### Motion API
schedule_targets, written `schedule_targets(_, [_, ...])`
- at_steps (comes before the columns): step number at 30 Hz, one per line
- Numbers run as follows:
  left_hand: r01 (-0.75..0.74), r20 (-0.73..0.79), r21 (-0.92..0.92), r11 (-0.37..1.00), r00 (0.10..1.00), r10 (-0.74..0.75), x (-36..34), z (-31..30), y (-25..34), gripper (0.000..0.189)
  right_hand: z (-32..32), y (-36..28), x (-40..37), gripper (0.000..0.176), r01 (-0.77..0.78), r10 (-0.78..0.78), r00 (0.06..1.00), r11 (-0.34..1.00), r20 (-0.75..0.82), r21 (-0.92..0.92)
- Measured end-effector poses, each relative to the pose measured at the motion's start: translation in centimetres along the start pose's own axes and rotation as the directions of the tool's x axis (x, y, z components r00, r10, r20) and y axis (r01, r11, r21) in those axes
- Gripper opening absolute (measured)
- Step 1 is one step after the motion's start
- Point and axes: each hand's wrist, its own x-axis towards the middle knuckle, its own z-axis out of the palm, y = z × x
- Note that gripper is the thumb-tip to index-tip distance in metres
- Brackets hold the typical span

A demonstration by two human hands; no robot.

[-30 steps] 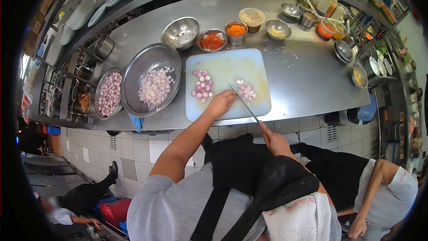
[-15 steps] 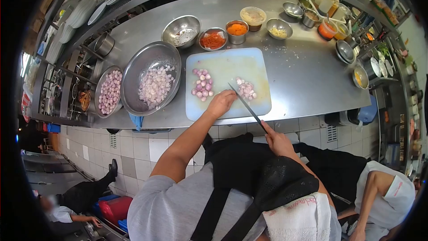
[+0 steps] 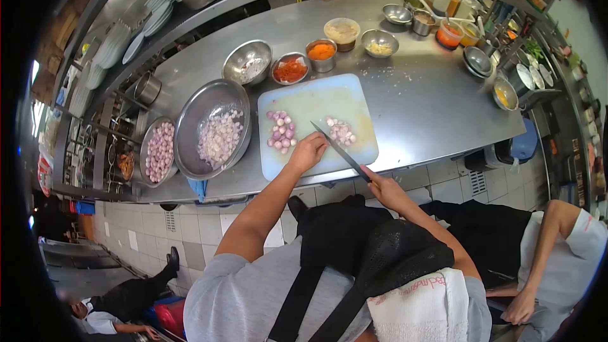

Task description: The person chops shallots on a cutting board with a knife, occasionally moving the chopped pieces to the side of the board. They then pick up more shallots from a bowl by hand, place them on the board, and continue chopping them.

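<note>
My left hand (image 3: 309,151) rests on the near part of a pale cutting board (image 3: 316,96), fingers bent together beside the knife blade. What those fingers hold, if anything, is hidden. My right hand (image 3: 384,189) is wrapped round the handle of a knife (image 3: 345,156), whose blade slants away to the left over the board. Left of the blade lies a group of whole peeled shallots (image 3: 281,132); to its right is a small pile of cut shallots (image 3: 342,133).
A large steel bowl (image 3: 195,109) of chopped shallots stands left of the board, with a bowl of whole shallots (image 3: 159,152) beyond it. Behind the board are a steel bowl (image 3: 235,63), red strips (image 3: 290,69) and an orange ingredient (image 3: 321,49). A co-worker's arm (image 3: 538,266) is at right.
The whole view has shifted and turned slightly. Both hands and the knife keep nearly the same place relative to the board, and the shallot piles look alike.
</note>
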Motion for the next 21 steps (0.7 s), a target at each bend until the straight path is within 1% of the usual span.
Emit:
schedule_targets(2, [0.09, -0.044, -0.032, 0.995, 0.995, -0.091, 0.0, 0.0, 0.7, 0.005, 1.2, 3.2, 0.4, 0.065, 0.217, -0.195, 0.974, 0.953, -0.119, 0.212])
schedule_targets(3, [0.082, -0.05, -0.031, 0.996, 0.995, -0.083, 0.8, 0.0, 0.6, 0.005, 0.5, 3.2, 0.2, 0.065, 0.221, -0.199, 0.972, 0.953, -0.126, 0.205])
schedule_targets(5, [0.166, 0.003, -0.094, 0.982, 0.986, -0.167, 0.7, 0.1, 0.8, 0.006, 0.1, 2.9, -1.9, 0.065, 0.06, -0.053, 0.998, 0.962, -0.033, 0.266])
schedule_targets(6, [0.171, -0.003, -0.099, 0.98, 0.985, -0.172, 1.0, 0.1, 0.6, 0.006, 0.0, 3.0, -2.2, 0.065, 0.06, -0.055, 0.998, 0.964, -0.027, 0.259])
schedule_targets(8, [0.218, 0.076, -0.033, 0.975, 0.974, -0.215, 1.2, -0.1, 0.3, 0.008, 0.2, 2.8, -2.5, 0.064, 0.025, -0.023, 1.0, 0.965, -0.011, 0.259])
schedule_targets(9, [0.225, 0.069, -0.033, 0.974, 0.973, -0.222, 1.0, 0.0, 0.3, 0.008, 0.1, 2.4, -2.6, 0.064, 0.029, -0.029, 1.0, 0.967, -0.004, 0.255])
schedule_targets(11, [0.283, 0.055, -0.105, 0.954, 0.959, -0.278, 0.7, 0.4, 0.3, 0.008, -0.1, 1.6, -2.9, 0.065, -0.014, 0.014, 1.0, 0.972, 0.002, 0.233])
schedule_targets(12, [0.286, 0.052, -0.104, 0.952, 0.958, -0.282, 0.6, 0.5, 0.5, 0.008, -0.2, 1.1, -3.0, 0.065, -0.012, 0.011, 1.0, 0.973, 0.006, 0.232])
schedule_targets(14, [0.273, -0.004, -0.129, 0.953, 0.961, -0.276, -0.1, 1.1, 1.1, 0.01, -0.3, 0.4, -3.3, 0.065, -0.024, 0.023, 1.0, 0.978, 0.006, 0.205])
schedule_targets(15, [0.277, -0.003, -0.13, 0.952, 0.96, -0.28, -0.4, 1.4, 1.4, 0.01, -0.1, 0.2, -3.4, 0.065, -0.026, 0.024, 1.0, 0.978, 0.01, 0.206])
schedule_targets(17, [0.339, -0.128, -0.148, 0.929, 0.925, -0.358, -0.8, 1.8, 2.1, 0.01, 0.3, -0.1, -3.7, 0.066, 0.004, 0.005, 0.999, 0.985, -0.051, 0.173])
schedule_targets(18, [0.342, -0.126, -0.148, 0.928, 0.924, -0.361, -1.0, 2.0, 2.0, 0.01, 0.4, -0.5, -3.8, 0.066, 0.003, 0.006, 0.999, 0.985, -0.048, 0.174])
schedule_targets(20, [0.398, -0.139, -0.184, 0.899, 0.895, -0.424, -1.3, 2.6, 1.7, 0.009, 0.4, -1.1, -4.1, 0.065, -0.025, 0.033, 0.998, 0.99, -0.058, 0.139])
schedule_targets(21, [0.399, -0.135, -0.186, 0.898, 0.895, -0.426, -1.5, 2.6, 1.6, 0.009, 0.6, -1.0, -4.2, 0.065, -0.029, 0.038, 0.998, 0.99, -0.056, 0.139])
